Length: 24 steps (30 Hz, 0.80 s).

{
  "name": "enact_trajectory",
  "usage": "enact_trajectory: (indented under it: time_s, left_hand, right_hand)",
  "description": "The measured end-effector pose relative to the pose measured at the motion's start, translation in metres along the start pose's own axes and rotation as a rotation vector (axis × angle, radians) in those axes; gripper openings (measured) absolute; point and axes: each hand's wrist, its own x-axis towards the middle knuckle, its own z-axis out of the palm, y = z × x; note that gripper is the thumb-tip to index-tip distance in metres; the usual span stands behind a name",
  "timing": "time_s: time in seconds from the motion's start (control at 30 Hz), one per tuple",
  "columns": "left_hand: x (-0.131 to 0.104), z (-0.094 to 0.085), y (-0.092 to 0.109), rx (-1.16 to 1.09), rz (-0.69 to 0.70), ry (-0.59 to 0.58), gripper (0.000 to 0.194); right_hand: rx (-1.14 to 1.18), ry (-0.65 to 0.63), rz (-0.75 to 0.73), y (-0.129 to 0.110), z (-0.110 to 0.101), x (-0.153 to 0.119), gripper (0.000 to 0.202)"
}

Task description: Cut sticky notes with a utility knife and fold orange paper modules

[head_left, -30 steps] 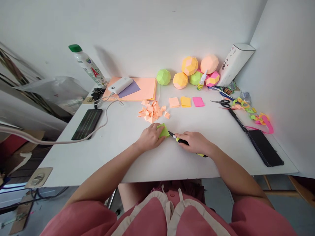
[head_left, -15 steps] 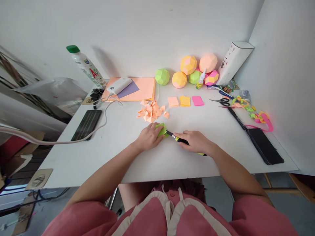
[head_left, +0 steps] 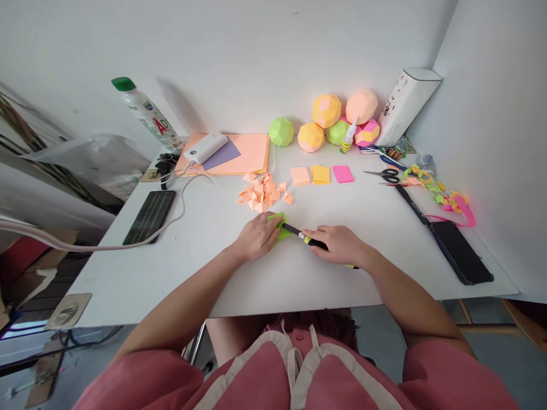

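Observation:
Near the middle of the white table (head_left: 192,273), my left hand (head_left: 257,236) grips a folded green paper (head_left: 282,232), its fingers bent over the left part. My right hand (head_left: 339,245) is closed round the black and yellow handle of a utility knife (head_left: 317,243). The knife's dark blade points left and lies against the green paper, its tip between the layers. Just behind my left hand is a pile of folded peach paper pieces (head_left: 260,193). Peach (head_left: 300,176), orange (head_left: 320,175) and pink (head_left: 343,174) paper squares lie farther right.
Several paper balls (head_left: 311,138) and a glue bottle (head_left: 348,138) stand at the back. Scissors (head_left: 387,174), paper scraps (head_left: 453,200) and a black case (head_left: 460,252) are on the right. A phone (head_left: 150,216), cable, power bank (head_left: 206,149) and spray bottle (head_left: 149,117) are on the left.
The knife's blade has moved left, farther into the green paper. The paper's folds have opened somewhat, and my left fingers have shifted slightly on it.

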Motion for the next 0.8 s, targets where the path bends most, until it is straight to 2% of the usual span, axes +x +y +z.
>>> enact_trajectory:
  time_s: [0.4, 0.63, 0.8]
  left_hand:
    - [-0.0007, 0.0022, -0.0011, 0.008, 0.05, 0.048, 0.034]
    - [-0.0002, 0.0018, 0.0, 0.01, 0.072, 0.056, 0.041]
    - [0.0009, 0.0018, 0.0005, 0.025, 0.114, 0.071, 0.034]
  right_hand:
    - [-0.012, 0.024, -0.011, -0.002, 0.0013, 0.001, 0.049]
    - [-0.026, 0.024, -0.025, -0.0026, 0.0071, 0.0043, 0.05]
    - [-0.043, 0.036, -0.031, -0.0036, 0.009, 0.0048, 0.051]
